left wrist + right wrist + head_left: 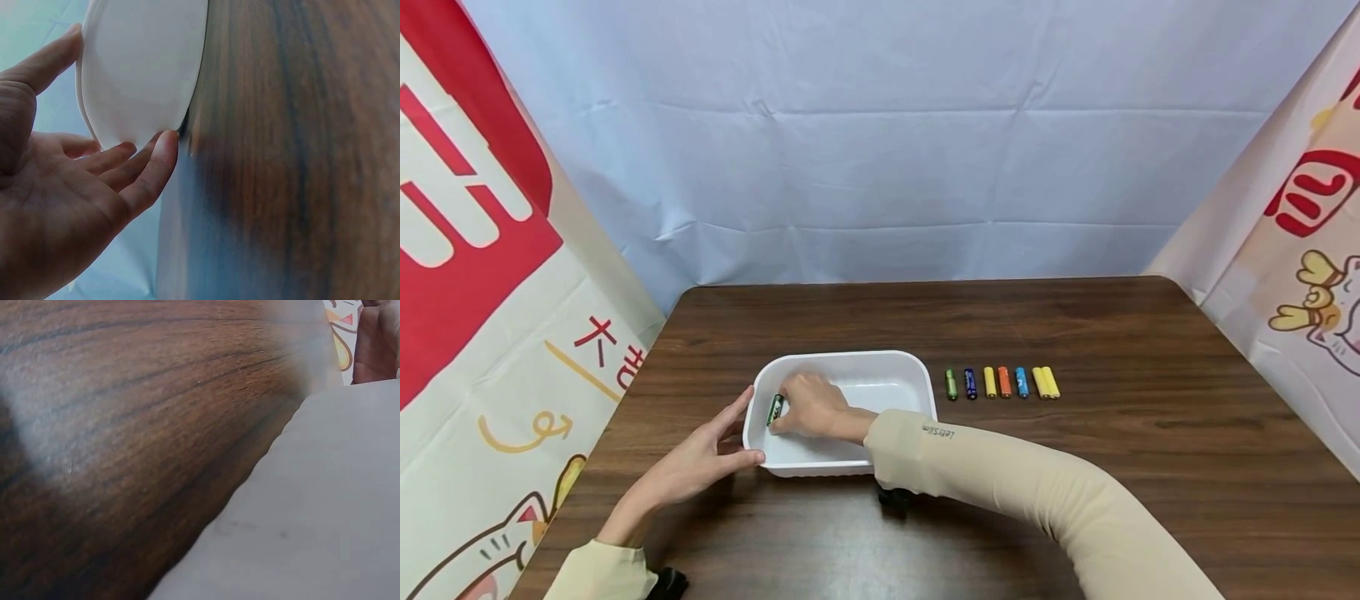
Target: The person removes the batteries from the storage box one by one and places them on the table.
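Observation:
A white plastic tray [887, 360] sits on the dark wooden table. My left hand [703, 457] holds its left end, thumb at the near corner and fingertips against the side wall. In the left wrist view the thumb and slightly bent fingers of that hand [81, 169] bracket the tray's end [144, 62]. Inside the tray, toward its left wall, a green battery [776, 409] shows between the thumb and fingers of my right hand [812, 406], which pinch it near its two ends. That hand is partly blurred. The right wrist view shows the tray's outer wall [300, 519], not the right hand.
Right of the tray, several batteries stand in a loose row: a green one [951, 384], a dark blue one [971, 383], a yellow one [990, 382], an orange one [1004, 382], a light blue one [1022, 382] and a yellow pair [1046, 382]. A pale curtain [880, 167] hangs behind the table.

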Demonstrator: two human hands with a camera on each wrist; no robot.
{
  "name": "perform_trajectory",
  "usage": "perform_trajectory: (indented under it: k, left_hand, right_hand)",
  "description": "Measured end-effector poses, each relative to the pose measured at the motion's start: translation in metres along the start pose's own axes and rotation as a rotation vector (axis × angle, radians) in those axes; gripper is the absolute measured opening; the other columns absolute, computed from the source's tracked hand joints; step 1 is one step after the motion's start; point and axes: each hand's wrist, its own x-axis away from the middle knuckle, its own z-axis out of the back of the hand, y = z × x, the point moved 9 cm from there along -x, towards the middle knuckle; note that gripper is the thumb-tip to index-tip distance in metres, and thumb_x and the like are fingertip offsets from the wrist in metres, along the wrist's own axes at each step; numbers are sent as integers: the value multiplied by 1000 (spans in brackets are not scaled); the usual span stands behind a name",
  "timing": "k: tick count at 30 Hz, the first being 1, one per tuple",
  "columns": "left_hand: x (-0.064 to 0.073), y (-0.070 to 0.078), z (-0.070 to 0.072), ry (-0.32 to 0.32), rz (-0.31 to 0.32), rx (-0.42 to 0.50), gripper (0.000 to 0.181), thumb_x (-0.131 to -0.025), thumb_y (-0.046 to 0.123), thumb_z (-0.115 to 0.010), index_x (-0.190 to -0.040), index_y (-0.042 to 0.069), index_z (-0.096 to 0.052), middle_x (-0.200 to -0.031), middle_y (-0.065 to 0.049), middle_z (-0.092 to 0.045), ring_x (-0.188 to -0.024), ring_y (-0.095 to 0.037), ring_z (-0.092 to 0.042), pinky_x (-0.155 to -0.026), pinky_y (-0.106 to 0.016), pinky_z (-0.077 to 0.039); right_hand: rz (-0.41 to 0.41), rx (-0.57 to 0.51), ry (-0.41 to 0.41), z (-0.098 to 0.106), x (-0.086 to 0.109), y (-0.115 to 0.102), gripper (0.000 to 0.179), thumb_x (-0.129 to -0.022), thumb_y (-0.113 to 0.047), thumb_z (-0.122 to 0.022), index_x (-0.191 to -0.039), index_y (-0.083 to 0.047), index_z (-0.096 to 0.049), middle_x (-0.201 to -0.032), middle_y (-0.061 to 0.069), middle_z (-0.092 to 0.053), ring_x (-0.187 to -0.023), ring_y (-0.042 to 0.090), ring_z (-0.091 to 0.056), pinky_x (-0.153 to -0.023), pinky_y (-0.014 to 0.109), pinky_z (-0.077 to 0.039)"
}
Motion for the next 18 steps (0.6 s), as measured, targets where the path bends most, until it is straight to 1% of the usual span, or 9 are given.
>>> perform_trajectory:
  k: [4, 7, 9, 11, 15, 18]
  left_hand:
    - [0, 2, -1, 7, -17, 11, 89, -84, 32, -69, -151, 23, -11, -142, -16, -36, -122, -30, -43, -89, -36, -45]
    - [0, 1, -1, 8, -20, 21, 88, -84, 31, -69, -151, 23, -11, -142, -16, -36, -122, -30, -43, -88, -33, -45]
    - [0, 0, -1, 5, -19, 22, 88, -84, 31, -69, -151, 24, -11, -142, -15, -36, -122, -29, -43, -88, -31, -46]
    - [0, 0, -1, 4, -17, 18, 88, -84, 32, -69, -151, 25, -11, -143, -14, -35, -122, -28, -43, -87, -29, -46]
    - [0, 1, 0, 8, -12, 1, 89, -84, 34, -69, -150, 26, -12, -143, -11, -36, -122, -27, -44, -88, -33, -46]
    - [0, 1, 1, 6, -11, -2, 88, -84, 34, -69, -150, 25, -12, -142, -12, -37, -122, -27, -44, -88, -35, -46]
  right_hand:
    - [7, 21, 1, -1, 0, -1, 34, -67, -43, -80, -62, -20, -56, -64, -6, -49, -62, 11, -46, -46, 26, -38]
    - [8, 35, -8, -2, 1, -3, 31, -67, -41, -80, -65, -21, -57, -68, -6, -50, -65, 11, -47, -48, 25, -39]
    - [-2, 29, -21, -2, 1, -2, 29, -67, -39, -80, -66, -21, -57, -69, -7, -50, -64, 10, -47, -47, 25, -40]
    - [-13, 10, -33, -1, 1, -2, 29, -66, -37, -79, -63, -21, -56, -64, -8, -49, -59, 9, -46, -44, 25, -39]
    - [-33, -46, -52, 1, 0, 0, 36, -66, -36, -77, -55, -19, -48, -49, -9, -40, -45, 6, -38, -38, 22, -32]
    - [-34, -87, -57, 4, 1, 0, 38, -66, -36, -76, -53, -19, -45, -45, -10, -36, -42, 4, -35, -38, 20, -28]
